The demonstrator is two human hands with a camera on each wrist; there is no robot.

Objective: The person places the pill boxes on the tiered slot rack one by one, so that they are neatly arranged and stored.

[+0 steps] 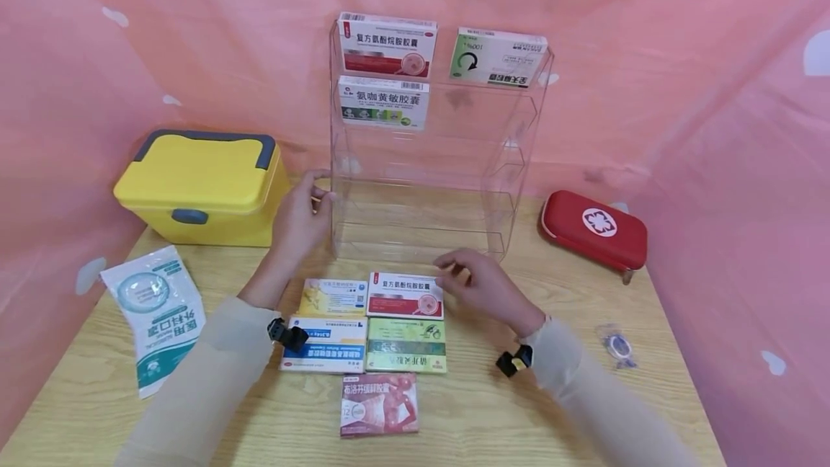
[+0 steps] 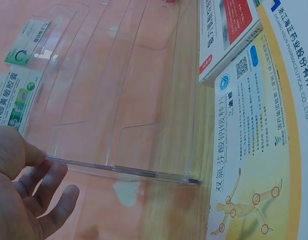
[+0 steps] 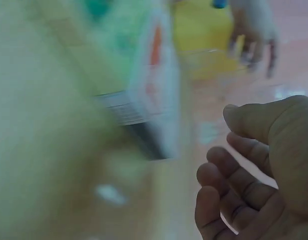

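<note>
A clear plastic tiered rack (image 1: 421, 164) stands upright at the back of the table. My left hand (image 1: 306, 211) is at its left side edge; in the left wrist view the thumb and index finger (image 2: 56, 172) of that hand pinch this edge. My right hand (image 1: 483, 287) hovers with loosely bent fingers beside a red-and-white medicine box (image 1: 405, 295), holding nothing. Around that box lie a yellow medicine box (image 1: 333, 297), a blue-and-white box (image 1: 323, 344), a green box (image 1: 406, 344) and a pink box (image 1: 379, 404).
Medicine boxes stand in the rack's upper tiers: a red-and-white one (image 1: 387, 47), a green-and-white one (image 1: 498, 58) and another white-green one (image 1: 382, 103). A yellow case (image 1: 201, 186) and a mask packet (image 1: 155, 319) are left; a red first-aid pouch (image 1: 593, 229) and small roll (image 1: 618, 347) right.
</note>
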